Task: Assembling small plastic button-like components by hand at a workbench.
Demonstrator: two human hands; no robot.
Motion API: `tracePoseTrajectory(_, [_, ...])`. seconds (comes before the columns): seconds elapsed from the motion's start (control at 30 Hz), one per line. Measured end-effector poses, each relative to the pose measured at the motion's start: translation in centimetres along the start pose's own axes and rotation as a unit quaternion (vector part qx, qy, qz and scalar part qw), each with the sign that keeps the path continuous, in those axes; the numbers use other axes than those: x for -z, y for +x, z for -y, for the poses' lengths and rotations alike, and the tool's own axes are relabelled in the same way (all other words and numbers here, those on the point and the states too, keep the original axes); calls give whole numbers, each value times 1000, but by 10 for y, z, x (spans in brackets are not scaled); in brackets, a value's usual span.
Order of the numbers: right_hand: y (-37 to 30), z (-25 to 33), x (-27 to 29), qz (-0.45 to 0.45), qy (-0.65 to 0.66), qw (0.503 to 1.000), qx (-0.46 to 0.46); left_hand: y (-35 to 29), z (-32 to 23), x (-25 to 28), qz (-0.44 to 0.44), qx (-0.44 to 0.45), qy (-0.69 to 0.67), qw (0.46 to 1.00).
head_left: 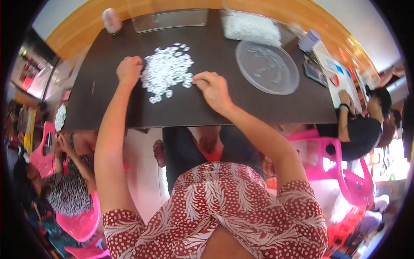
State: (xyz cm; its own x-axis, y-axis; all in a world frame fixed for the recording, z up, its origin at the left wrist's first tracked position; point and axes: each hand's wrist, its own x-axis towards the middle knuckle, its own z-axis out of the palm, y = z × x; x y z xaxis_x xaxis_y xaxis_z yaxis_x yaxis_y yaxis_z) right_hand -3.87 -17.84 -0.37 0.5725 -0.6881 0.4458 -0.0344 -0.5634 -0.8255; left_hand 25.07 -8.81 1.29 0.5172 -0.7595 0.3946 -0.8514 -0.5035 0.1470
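Grip, right hand: right hand (215,90) at the right side of the white pieces, thumb and forefinger close together; whether a piece is pinched between them cannot be told.
Grip, left hand: left hand (128,71) curled at the left side of the same pieces; fingertips turned away and hidden, so whether they are closed on a piece cannot be told.
Shirt: red-and-white patterned shirt (215,190), cut off by the lower rim of the view.
Seats: pink chair (82,220) off the table's near left corner and pink stool (340,166) off its near right corner, each partly covered by a seated person.
Table: dark table (172,113), near edge running across in front of the shirt; side edges bent by the lens.
White pieces: loose heap of small white pieces (166,71), left of the table's middle, between both hands; several show a ring-like outline, but overlap and glare hide most shapes.
Stick: thin stick (93,87) near the left edge; kind unclear.
Lid: round translucent lid (267,69), right of the middle, its surface marked by glare.
Phone: dark phone (315,73) near the right edge.
Far left corner: pink cylindrical container (112,20), blurred.
Far edge, middle: clear rectangular box (172,19), upper part faint.
Far edge, right: clear tub (252,28) filled with white material; single items too blurred to separate.
Far right corner: purple bottle (309,41), blurred.
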Motion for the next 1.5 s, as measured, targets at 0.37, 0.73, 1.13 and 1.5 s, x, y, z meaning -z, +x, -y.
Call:
tracePoseTrajectory(0.37, [-9, 20, 55, -53, 82, 995, -16, -24, 19, 12, -84, 14, -222, 971])
tracePoseTrajectory(0.73, [21, -48, 191, 53, -264, 962, -52, -120, -117, 80, 123, 93, -585, 796])
tracePoseTrajectory(1.13, [51, -70, 193, -18, -391, 915, 102, -158, -184, 68, 172, 110, -680, 704])
tracePoseTrajectory(1.5, [54, -66, 197, 52, -362, 931, -14, -168, -188, 63, 227, 149, -748, 605])
